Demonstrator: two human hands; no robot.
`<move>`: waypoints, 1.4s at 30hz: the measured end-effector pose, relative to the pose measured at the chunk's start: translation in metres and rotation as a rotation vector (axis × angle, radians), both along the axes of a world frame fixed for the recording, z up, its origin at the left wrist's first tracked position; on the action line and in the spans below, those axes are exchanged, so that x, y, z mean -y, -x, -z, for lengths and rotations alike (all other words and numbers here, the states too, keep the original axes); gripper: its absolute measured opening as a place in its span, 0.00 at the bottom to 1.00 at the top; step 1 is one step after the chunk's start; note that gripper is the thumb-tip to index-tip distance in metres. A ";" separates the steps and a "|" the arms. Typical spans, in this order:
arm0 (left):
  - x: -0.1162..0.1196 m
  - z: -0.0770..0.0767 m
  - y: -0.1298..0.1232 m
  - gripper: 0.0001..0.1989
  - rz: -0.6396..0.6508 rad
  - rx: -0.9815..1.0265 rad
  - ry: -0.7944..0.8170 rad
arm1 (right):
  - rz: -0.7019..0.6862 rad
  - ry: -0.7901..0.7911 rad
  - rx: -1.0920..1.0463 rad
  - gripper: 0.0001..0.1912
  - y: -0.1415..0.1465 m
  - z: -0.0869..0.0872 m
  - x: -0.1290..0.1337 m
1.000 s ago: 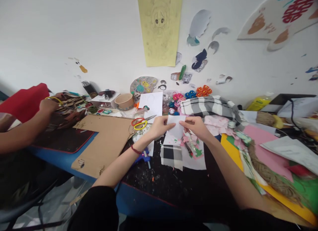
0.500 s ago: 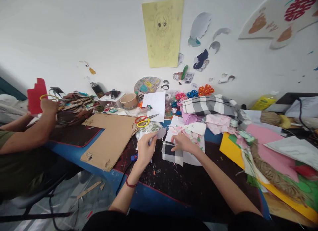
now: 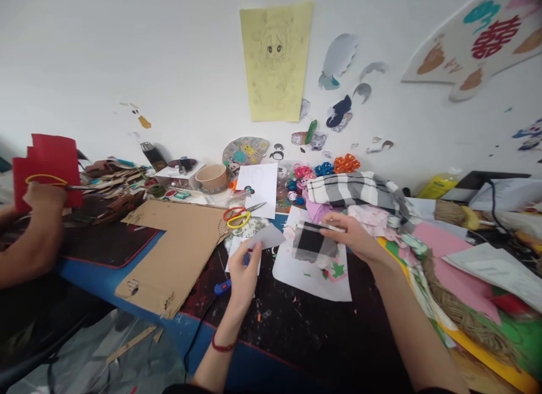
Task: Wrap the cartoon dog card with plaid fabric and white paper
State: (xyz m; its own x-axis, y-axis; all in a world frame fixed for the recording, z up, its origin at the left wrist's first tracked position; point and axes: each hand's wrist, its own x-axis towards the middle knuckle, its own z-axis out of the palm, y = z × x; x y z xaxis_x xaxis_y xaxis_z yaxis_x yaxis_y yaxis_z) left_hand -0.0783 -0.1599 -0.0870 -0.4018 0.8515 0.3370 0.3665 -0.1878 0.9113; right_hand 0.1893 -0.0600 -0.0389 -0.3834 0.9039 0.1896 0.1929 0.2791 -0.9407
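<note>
My left hand (image 3: 244,272) pinches a small grey-white piece of paper (image 3: 271,237) between thumb and fingers. A black-and-white checked fabric piece (image 3: 312,241) hangs from my right hand (image 3: 349,233), whose fingers are closed on its upper edge. Beneath that fabric lies a white paper sheet (image 3: 296,281) with pink and green scraps (image 3: 337,270) on it. Scissors with red and yellow handles (image 3: 239,217) rest just beyond my left hand. A blue-handled tool with a cord (image 3: 222,287) lies beside my left wrist.
Cut cardboard (image 3: 169,253) covers the table's left part. A larger checked cloth (image 3: 351,188) and crocheted flowers (image 3: 346,163) sit at the back. Coloured paper and twine (image 3: 457,303) are heaped on the right. At far left, a co-worker's hand (image 3: 46,196) holds scissors against red card (image 3: 55,151).
My right hand has lifted the checked fabric off the white sheet and moved it up and right. The paper in my left hand shows more fully. The co-worker's red card has shifted.
</note>
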 end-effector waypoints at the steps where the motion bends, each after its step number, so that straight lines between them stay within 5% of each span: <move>1: -0.004 0.001 -0.005 0.15 -0.008 0.039 -0.001 | 0.058 0.005 -0.044 0.17 -0.002 -0.005 -0.002; 6: -0.024 -0.016 -0.029 0.13 -0.103 0.104 -0.198 | 0.128 0.227 -0.331 0.19 -0.001 -0.025 -0.022; 10: -0.036 -0.048 -0.044 0.16 -0.230 -0.193 -0.570 | 0.211 0.396 -0.566 0.19 0.012 -0.036 -0.041; 14: -0.046 -0.068 -0.055 0.25 -0.318 -0.488 -0.737 | 0.149 0.410 -0.646 0.13 0.025 -0.037 -0.051; 18: -0.061 -0.065 -0.068 0.22 -0.369 -0.834 -0.744 | 0.101 0.497 -0.690 0.10 0.030 -0.032 -0.052; 23: -0.082 -0.042 -0.081 0.20 -0.170 -1.127 -0.610 | 0.075 0.620 -0.775 0.09 0.032 -0.033 -0.051; 33: -0.075 -0.040 -0.083 0.26 -0.033 -1.254 -0.349 | 0.082 0.563 -0.792 0.09 0.027 -0.029 -0.053; 38: -0.074 -0.042 -0.081 0.30 -0.052 -1.241 -0.344 | 0.065 0.555 -0.760 0.07 0.027 -0.035 -0.046; 42: -0.069 -0.045 -0.080 0.24 -0.018 -1.172 -0.424 | 0.054 0.552 -0.751 0.05 0.027 -0.041 -0.040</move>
